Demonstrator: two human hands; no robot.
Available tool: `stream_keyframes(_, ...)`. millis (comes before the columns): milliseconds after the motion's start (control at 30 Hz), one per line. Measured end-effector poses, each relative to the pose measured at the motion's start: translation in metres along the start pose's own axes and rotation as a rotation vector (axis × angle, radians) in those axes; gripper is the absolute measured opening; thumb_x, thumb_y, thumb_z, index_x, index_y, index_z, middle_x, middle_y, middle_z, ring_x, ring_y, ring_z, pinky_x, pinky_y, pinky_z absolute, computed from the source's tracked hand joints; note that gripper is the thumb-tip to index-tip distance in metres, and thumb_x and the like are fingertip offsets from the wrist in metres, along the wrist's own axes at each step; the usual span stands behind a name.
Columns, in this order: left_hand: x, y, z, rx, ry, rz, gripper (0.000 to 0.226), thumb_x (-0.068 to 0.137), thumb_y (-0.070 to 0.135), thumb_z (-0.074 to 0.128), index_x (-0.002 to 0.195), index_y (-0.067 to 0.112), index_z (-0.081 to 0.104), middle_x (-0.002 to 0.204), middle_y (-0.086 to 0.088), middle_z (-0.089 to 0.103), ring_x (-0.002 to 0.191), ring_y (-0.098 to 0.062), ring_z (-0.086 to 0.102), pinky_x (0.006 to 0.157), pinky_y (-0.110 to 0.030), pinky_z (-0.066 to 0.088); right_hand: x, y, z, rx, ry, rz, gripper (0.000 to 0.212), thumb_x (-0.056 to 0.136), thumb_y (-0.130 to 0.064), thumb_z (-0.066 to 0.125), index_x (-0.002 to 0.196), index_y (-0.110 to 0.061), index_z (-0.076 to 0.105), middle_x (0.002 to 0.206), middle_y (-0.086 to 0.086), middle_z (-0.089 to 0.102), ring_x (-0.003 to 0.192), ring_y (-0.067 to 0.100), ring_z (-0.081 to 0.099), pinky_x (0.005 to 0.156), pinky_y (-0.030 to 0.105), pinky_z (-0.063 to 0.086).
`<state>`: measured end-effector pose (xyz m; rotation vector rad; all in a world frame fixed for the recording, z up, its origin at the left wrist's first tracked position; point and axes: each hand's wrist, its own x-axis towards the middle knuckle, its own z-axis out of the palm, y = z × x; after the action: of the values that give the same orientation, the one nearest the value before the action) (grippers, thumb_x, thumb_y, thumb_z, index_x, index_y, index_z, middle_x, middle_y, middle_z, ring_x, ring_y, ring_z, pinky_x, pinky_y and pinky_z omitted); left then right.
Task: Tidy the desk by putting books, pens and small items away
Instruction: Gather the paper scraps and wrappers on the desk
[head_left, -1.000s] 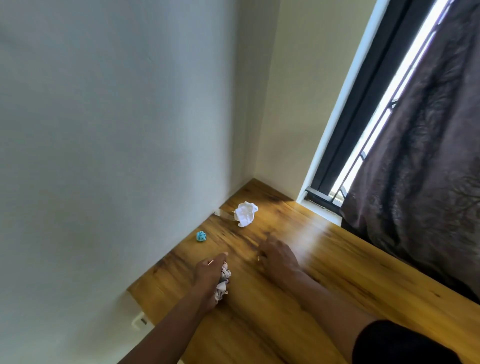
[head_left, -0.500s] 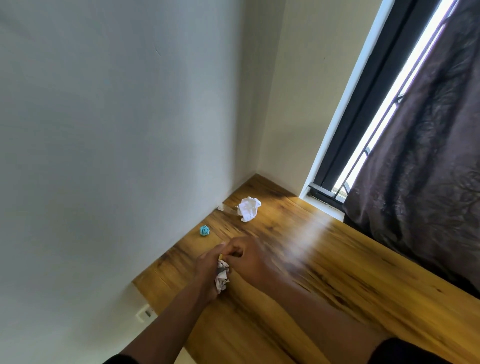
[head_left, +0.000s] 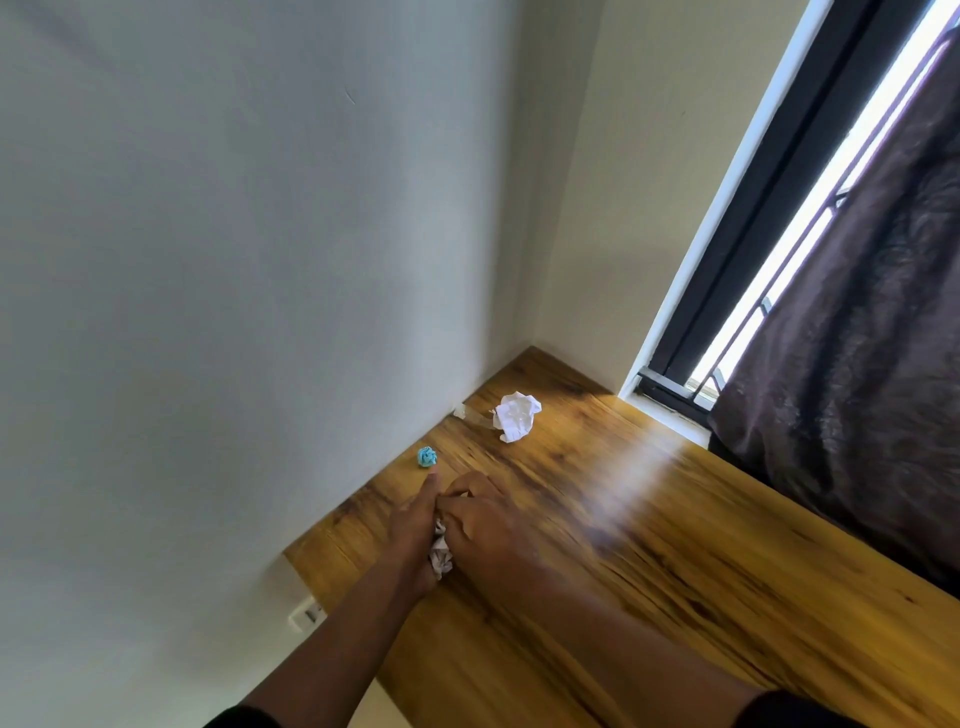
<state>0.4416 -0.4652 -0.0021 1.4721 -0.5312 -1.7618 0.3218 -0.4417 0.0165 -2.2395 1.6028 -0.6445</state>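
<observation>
Filling a white-walled corner beside a curtained window (head_left: 810, 218), wooden desk (head_left: 649, 561); both grips pinching crumpled paper (head_left: 440, 555).

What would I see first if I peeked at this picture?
Probably the two hands, left and right, pressed together over a crumpled paper wad on the wooden desk. Next, a tiny blue paper ball by the wall, and a bigger white crumpled paper near the corner.

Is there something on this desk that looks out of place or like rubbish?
Yes. A crumpled white paper and a small blue wad lie loose near the wall on the desk, like litter. Both hands hold another crumpled paper.
</observation>
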Motion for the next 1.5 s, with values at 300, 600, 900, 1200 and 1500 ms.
stream_keyframes(300,0.009,0.0,-0.016,-0.02,0.074,0.066,0.059,0.093,0.061,0.06,0.115,0.008,0.074,0.103,-0.015,0.078,0.093,-0.034,0.077,0.091,-0.053,0.06,0.012,-0.008,0.004,0.408,0.148,0.25,0.025,0.087,-0.027,0.075,0.111,-0.029,0.068,0.104,-0.015,0.066,0.091,0.003,0.063,0.074,0.02,0.056)
stream_keyframes(600,0.012,-0.009,-0.042,-0.053,0.179,0.087,0.047,0.091,0.06,0.066,0.089,0.013,0.068,0.076,-0.015,0.067,0.062,-0.03,0.061,0.064,-0.039,0.054,0.072,0.027,0.018,-0.01,-0.136,0.096,0.058,0.092,-0.012,0.057,0.146,-0.033,0.051,0.156,-0.002,0.044,0.143,0.021,0.041,0.116,0.038,0.038)
stream_keyframes(900,0.01,-0.002,-0.053,-0.032,0.186,0.099,0.034,0.095,0.054,0.061,0.088,0.021,0.063,0.073,0.009,0.069,0.073,-0.014,0.063,0.059,-0.027,0.051,0.073,0.028,0.035,-0.128,-0.148,-0.011,0.038,0.089,0.0,0.059,0.117,-0.019,0.076,0.124,-0.001,0.068,0.115,0.02,0.062,0.096,0.033,0.054)
stream_keyframes(1200,0.013,0.006,-0.037,-0.181,0.085,-0.007,0.064,0.088,0.057,0.067,0.117,0.001,0.069,0.097,-0.019,0.076,0.082,-0.031,0.076,0.074,-0.038,0.062,0.028,-0.028,-0.009,0.623,0.057,0.271,0.031,0.085,-0.022,0.082,0.11,-0.03,0.065,0.102,-0.014,0.074,0.094,-0.004,0.07,0.078,0.015,0.057)
stream_keyframes(1500,0.008,0.008,-0.004,-0.112,0.035,0.028,0.044,0.105,0.042,0.053,0.103,0.002,0.072,0.095,-0.021,0.076,0.083,-0.033,0.077,0.064,-0.036,0.06,-0.003,-0.015,0.002,0.215,0.15,0.094,0.023,0.097,-0.03,0.066,0.118,-0.031,0.074,0.123,-0.012,0.069,0.116,0.004,0.057,0.103,0.025,0.046)
